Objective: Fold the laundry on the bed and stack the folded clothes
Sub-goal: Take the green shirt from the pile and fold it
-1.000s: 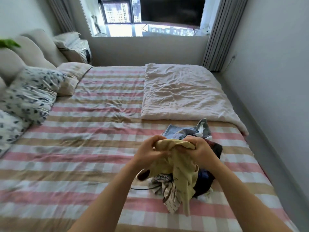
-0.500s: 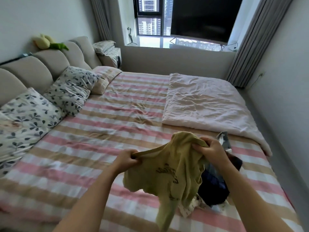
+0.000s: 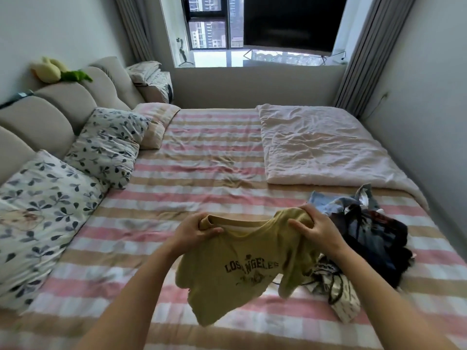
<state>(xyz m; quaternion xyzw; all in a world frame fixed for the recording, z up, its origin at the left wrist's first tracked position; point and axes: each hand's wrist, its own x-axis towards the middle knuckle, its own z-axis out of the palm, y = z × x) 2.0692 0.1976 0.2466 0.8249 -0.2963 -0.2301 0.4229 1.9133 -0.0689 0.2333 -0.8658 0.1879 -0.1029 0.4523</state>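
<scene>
1. We see the left hand [image 3: 195, 229] gripping the yellow T-shirt [image 3: 240, 281] at the collar and shoulder, with its fingers curled round bunched cloth.
2. The right hand [image 3: 317, 229] pinches the other shoulder. The thumb is in front and the fingers are curled over the top edge.
3. The T-shirt is held up over the near part of the bed [image 3: 197, 173], front toward us. The print "LOS ANGELES" is readable. The sleeves and hem hang loose and crumpled. We cannot tell whether the hem touches the sheet.
4. A pile of clothes [image 3: 374, 238] lies on the bed just right of the T-shirt. It has dark blue and black pieces, a light blue piece at the back, and a patterned white piece with a dark cord at the front. The right forearm crosses in front of the pile.
5. The bed sheet is striped pink, tan and white.
6. A folded blanket [image 3: 321, 147], pale pink, lies flat on the far right of the bed, behind the pile.
7. On the left, the near leaf-print pillow [image 3: 38, 198] and the far leaf-print pillow [image 3: 106, 145] lean on the padded beige headboard [image 3: 50, 109]. A striped pillow [image 3: 155, 125] lies beyond them.
8. A yellow-green plush toy [image 3: 55, 72] sits on top of the headboard.
9. On the far wall there is a window [image 3: 209, 26] with a grey curtain [image 3: 364, 59] to its right. Stacked bedding [image 3: 151, 79] sits at the far end of the headboard.
</scene>
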